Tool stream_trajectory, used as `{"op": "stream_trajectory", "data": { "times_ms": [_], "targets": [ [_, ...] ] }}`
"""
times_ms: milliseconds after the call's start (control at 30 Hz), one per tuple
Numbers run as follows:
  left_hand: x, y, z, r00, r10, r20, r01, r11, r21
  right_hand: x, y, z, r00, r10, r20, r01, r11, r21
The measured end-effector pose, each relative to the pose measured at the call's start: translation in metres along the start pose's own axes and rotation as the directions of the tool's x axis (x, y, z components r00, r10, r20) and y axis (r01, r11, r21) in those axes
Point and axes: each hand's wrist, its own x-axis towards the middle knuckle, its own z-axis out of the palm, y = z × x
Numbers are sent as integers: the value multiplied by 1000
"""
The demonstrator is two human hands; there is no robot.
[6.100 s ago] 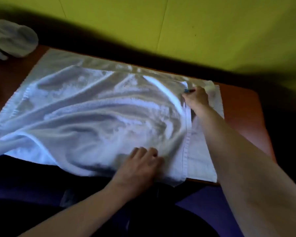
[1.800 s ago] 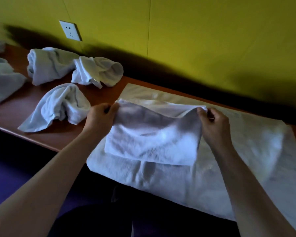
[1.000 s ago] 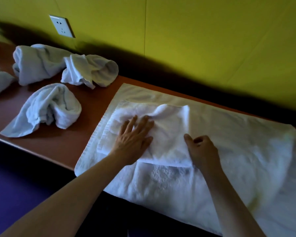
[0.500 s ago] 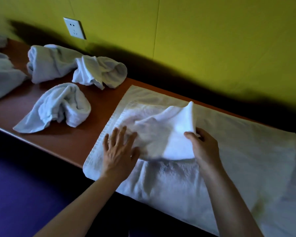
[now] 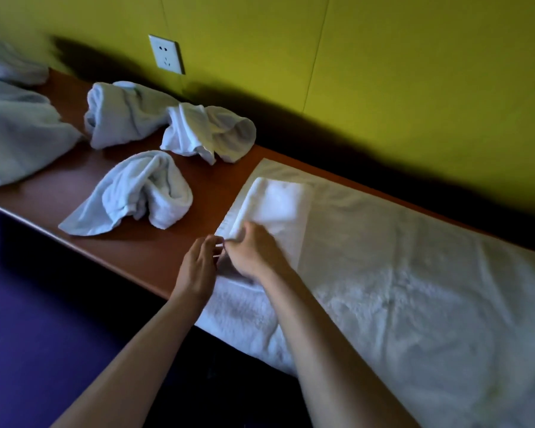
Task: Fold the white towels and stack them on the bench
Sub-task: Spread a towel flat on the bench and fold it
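A small folded towel (image 5: pixel 275 208) lies at the left end of a large white towel (image 5: pixel 414 273) spread flat over the table (image 5: pixel 130 251). The right hand (image 5: pixel 250 253) is curled on the folded towel's near edge, apparently pinching it, while the left hand (image 5: pixel 198 267) sits just beside it with fingers loosely straight, touching that edge. The step in hand looks like squaring off the last fold. Next comes picking one of the crumpled towels (image 5: pixel 133 193) further left, which calls for shaking it flat first.
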Motion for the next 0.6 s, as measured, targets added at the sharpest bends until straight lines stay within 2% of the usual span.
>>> {"op": "stream_trajectory", "data": {
  "times_ms": [33, 67, 133, 200, 233, 267, 333, 400, 533, 600],
  "targets": [
    [0, 2, 0, 1000, -7, 17, 7, 1000, -10, 0, 2, 5, 999, -11, 53, 12, 1000, -14],
    [2, 2, 1, 1000, -14, 24, 15, 1000, -13, -1, 6, 5, 999, -38, 36, 38, 999, 18],
    [7, 5, 2, 1000, -15, 27, 12, 995, 96, -9, 19, -7, 980, -94, -178, 132, 968, 215],
    [11, 12, 7, 1000, -29, 2, 27, 956, 291, -15, 42, -28, 872, -7, -490, 190, 927, 324],
    [13, 15, 10, 999, -42, -3, 40, 932, 360, -14, 56, -37, 806, 61, -588, 154, 939, 309],
    [16, 18, 13, 998, -56, -5, 53, 914, 403, -13, 71, -45, 775, 135, -618, 75, 950, 302],
    [21, 25, 21, 997, -72, -14, 71, 885, 459, -5, 95, -49, 825, 276, -494, -112, 935, 335],
    [27, 30, 27, 994, -106, -33, 108, 860, 499, 5, 104, -45, 892, 344, -293, -203, 884, 421],
    [36, 40, 35, 982, -188, -9, 173, 884, 435, 18, 99, -39, 950, 296, -105, -177, 782, 597],
    [36, 43, 37, 984, -179, 17, 161, 918, 364, 19, 97, -37, 968, 240, -77, -141, 769, 624]
  ]
}}
